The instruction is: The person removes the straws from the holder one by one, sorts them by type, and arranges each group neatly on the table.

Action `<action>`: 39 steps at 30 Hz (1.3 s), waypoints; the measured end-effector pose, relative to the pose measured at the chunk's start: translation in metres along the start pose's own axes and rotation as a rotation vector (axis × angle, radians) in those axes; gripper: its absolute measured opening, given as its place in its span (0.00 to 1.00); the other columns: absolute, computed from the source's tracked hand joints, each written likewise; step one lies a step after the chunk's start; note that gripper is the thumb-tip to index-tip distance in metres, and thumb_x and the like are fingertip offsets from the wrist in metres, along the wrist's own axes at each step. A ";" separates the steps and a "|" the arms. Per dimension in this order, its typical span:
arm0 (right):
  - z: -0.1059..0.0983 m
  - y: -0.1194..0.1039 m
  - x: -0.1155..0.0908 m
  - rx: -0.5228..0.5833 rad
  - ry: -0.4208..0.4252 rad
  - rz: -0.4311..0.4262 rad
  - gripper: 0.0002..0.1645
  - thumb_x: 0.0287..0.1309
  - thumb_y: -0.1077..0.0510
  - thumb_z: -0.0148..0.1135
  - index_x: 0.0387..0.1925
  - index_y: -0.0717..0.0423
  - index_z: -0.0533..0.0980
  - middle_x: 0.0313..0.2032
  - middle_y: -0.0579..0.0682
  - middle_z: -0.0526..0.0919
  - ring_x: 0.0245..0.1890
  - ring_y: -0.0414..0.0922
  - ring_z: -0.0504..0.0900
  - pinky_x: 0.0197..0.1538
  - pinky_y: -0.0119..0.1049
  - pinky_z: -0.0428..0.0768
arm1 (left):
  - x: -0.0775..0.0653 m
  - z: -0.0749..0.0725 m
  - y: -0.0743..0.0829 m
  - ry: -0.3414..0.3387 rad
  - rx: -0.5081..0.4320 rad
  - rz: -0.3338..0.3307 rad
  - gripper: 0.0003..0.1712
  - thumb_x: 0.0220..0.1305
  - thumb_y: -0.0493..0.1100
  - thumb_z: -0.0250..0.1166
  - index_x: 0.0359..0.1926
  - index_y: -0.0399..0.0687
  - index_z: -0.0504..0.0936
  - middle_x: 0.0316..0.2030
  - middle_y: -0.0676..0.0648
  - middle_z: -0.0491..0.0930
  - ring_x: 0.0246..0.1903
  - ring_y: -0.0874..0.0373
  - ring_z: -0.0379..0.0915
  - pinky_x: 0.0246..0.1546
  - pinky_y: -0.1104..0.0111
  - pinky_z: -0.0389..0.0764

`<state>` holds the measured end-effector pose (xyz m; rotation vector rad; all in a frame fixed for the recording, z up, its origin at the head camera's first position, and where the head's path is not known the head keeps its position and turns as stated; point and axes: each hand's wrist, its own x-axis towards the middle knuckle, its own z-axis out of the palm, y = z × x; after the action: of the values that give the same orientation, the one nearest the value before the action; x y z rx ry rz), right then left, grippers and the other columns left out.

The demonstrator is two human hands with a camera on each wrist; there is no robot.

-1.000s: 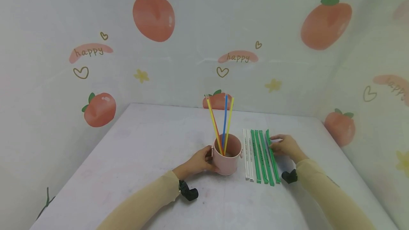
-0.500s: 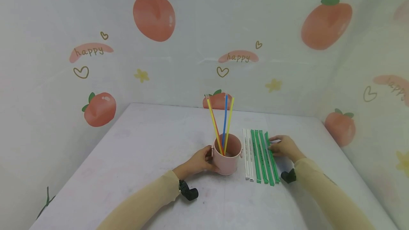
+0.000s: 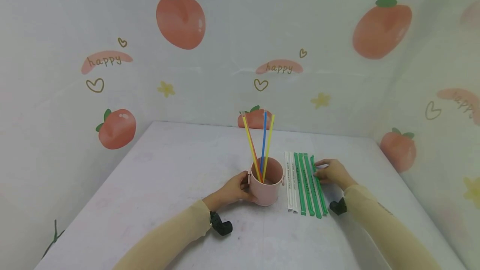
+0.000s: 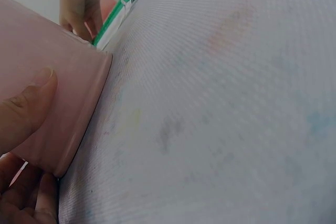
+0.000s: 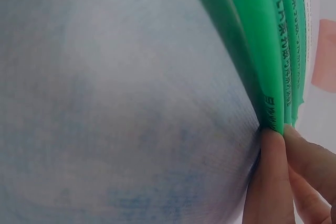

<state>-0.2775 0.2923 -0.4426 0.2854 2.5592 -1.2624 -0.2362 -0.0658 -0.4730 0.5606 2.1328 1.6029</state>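
pail (image 3: 267,195): smth | straws (image 3: 263,141): plast. | wrappers (image 5: 262,45): semi-gloss | tblcloth (image 4: 236,124): matt, txtrd

Bare white tabletop (image 3: 183,157) spreads left of the round pink cup (image 3: 265,196), but the left hand (image 3: 231,191) blocks its side. Slim yellow, red and blue straws (image 3: 263,140) partly obstruct its mouth. White paper-wrapped straws (image 3: 294,195) leave only a narrow rightward gap; the right hand (image 3: 333,174) bars the outer green paper-wrapped straw (image 3: 321,195).
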 end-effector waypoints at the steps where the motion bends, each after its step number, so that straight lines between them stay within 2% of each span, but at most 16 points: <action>1: 0.000 0.000 0.001 0.003 -0.001 0.002 0.32 0.55 0.66 0.66 0.61 0.69 0.68 0.49 0.67 0.79 0.33 0.43 0.83 0.39 0.36 0.87 | 0.000 0.000 0.000 0.001 0.000 -0.002 0.48 0.50 0.34 0.74 0.70 0.40 0.59 0.69 0.41 0.64 0.69 0.43 0.60 0.68 0.55 0.66; 6: 0.001 0.000 0.001 0.013 0.001 0.010 0.32 0.55 0.66 0.66 0.62 0.69 0.68 0.46 0.65 0.79 0.32 0.42 0.83 0.39 0.35 0.87 | -0.001 0.000 0.001 0.012 -0.007 -0.030 0.49 0.51 0.35 0.74 0.71 0.41 0.59 0.69 0.42 0.63 0.69 0.45 0.60 0.68 0.55 0.66; 11: 0.001 0.000 -0.001 0.003 0.013 0.006 0.33 0.55 0.67 0.66 0.62 0.69 0.67 0.45 0.64 0.79 0.31 0.42 0.83 0.38 0.35 0.87 | 0.001 0.000 0.000 0.016 -0.001 -0.026 0.48 0.51 0.35 0.74 0.71 0.42 0.59 0.69 0.42 0.63 0.69 0.44 0.60 0.68 0.54 0.66; 19: 0.001 0.000 -0.002 -0.012 0.028 0.029 0.33 0.55 0.66 0.66 0.62 0.68 0.67 0.47 0.67 0.77 0.31 0.42 0.82 0.37 0.34 0.87 | 0.000 0.000 0.000 0.014 -0.005 -0.034 0.49 0.51 0.36 0.75 0.71 0.42 0.59 0.70 0.42 0.62 0.69 0.44 0.59 0.68 0.54 0.66; 23: 0.002 0.001 -0.003 -0.020 0.031 0.032 0.33 0.55 0.66 0.66 0.62 0.68 0.68 0.45 0.64 0.78 0.29 0.41 0.81 0.35 0.33 0.86 | 0.000 0.000 0.000 0.013 -0.012 -0.034 0.50 0.51 0.36 0.75 0.71 0.41 0.58 0.70 0.41 0.62 0.69 0.43 0.59 0.68 0.54 0.66; 30: 0.001 0.002 0.000 0.018 0.014 0.043 0.34 0.57 0.66 0.65 0.64 0.67 0.66 0.41 0.60 0.82 0.28 0.40 0.81 0.35 0.32 0.86 | 0.000 -0.001 0.000 0.007 -0.022 -0.031 0.51 0.51 0.36 0.74 0.72 0.41 0.56 0.71 0.41 0.61 0.70 0.43 0.59 0.68 0.54 0.66; 39: 0.000 0.005 0.003 0.050 0.005 0.077 0.34 0.57 0.66 0.64 0.65 0.66 0.65 0.38 0.58 0.83 0.28 0.40 0.81 0.34 0.32 0.86 | 0.001 -0.001 0.000 0.005 -0.010 -0.016 0.47 0.51 0.35 0.74 0.70 0.42 0.60 0.69 0.42 0.64 0.69 0.44 0.60 0.68 0.54 0.66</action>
<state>-0.2794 0.2954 -0.4469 0.3935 2.4985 -1.3003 -0.2373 -0.0660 -0.4733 0.5351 2.1260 1.6076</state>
